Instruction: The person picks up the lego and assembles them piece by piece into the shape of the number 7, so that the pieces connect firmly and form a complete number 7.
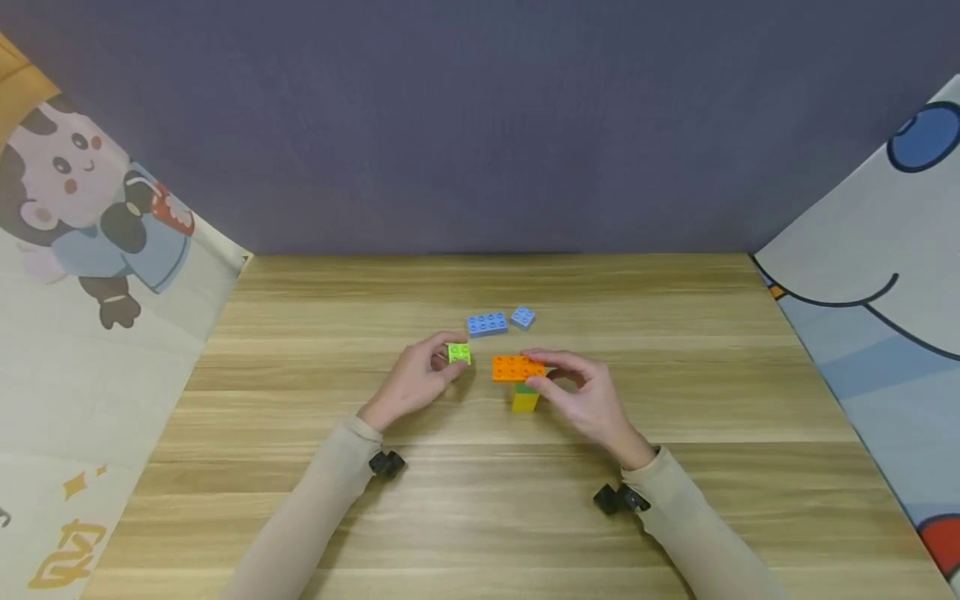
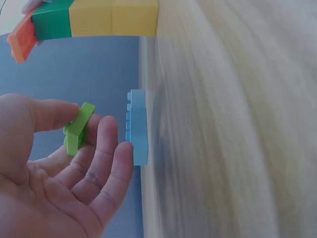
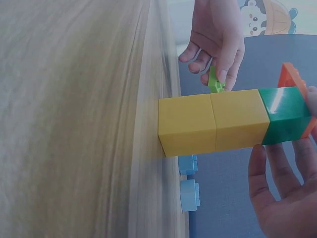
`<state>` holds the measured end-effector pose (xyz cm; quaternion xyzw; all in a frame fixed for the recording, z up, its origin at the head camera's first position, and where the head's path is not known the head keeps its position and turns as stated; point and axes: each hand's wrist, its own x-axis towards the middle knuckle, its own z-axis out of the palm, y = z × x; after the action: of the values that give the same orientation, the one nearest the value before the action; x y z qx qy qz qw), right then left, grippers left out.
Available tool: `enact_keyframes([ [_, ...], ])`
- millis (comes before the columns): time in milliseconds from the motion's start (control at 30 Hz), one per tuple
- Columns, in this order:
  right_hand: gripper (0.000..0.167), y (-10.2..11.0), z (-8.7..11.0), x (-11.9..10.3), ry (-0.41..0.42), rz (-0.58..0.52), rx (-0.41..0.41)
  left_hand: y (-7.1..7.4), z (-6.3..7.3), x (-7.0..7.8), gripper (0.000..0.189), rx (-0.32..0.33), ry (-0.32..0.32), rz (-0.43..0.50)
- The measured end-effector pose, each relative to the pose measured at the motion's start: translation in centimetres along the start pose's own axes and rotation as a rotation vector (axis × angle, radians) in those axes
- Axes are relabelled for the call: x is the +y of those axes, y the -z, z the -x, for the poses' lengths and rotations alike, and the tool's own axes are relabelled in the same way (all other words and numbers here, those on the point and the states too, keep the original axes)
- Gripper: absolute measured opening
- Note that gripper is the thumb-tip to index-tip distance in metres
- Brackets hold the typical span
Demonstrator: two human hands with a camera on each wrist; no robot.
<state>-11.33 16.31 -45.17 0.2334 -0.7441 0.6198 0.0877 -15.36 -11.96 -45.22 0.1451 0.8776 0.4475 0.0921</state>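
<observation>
My left hand (image 1: 411, 382) pinches a small light green brick (image 1: 459, 354) between thumb and fingers, raised above the table. With thumb and fingertips, my right hand (image 1: 592, 402) grips an orange brick (image 1: 510, 368), long and studded. That brick sits at the top of an upright stack and juts out to the left. Below it in the stack comes a green block (image 3: 285, 116), then two yellow blocks (image 3: 188, 124) down to the table. In the left wrist view the orange brick (image 2: 21, 42) looks slightly tilted against the green block.
Just beyond my hands lie a long blue brick (image 1: 487, 324) and a smaller blue brick (image 1: 522, 317) on the wooden table (image 1: 315, 300). A dark grey panel (image 1: 480, 125) rises behind the table, and printed cartoon sheets (image 1: 112, 250) flank it.
</observation>
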Motion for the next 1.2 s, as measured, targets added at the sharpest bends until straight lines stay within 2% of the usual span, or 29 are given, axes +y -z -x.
enact_keyframes([
  [200,0.034,0.0,-0.1,0.1,0.003,0.003,0.003,0.0,0.4,0.3,0.043,-0.020,-0.011,0.045],
  [433,0.034,0.0,0.0,0.3,0.006,0.003,0.001,0.0,1.1,1.4,0.046,-0.099,0.020,0.162],
  [633,0.033,0.0,0.0,0.5,0.008,0.000,0.002,0.1,1.6,2.2,0.047,-0.123,0.019,0.262],
  [900,0.033,0.0,0.1,0.3,0.000,0.008,0.002,0.3,2.0,2.5,0.050,-0.116,-0.012,0.341],
  [1200,0.033,0.0,0.1,0.4,0.012,0.003,0.001,0.0,2.2,2.7,0.052,-0.082,-0.045,0.329],
])
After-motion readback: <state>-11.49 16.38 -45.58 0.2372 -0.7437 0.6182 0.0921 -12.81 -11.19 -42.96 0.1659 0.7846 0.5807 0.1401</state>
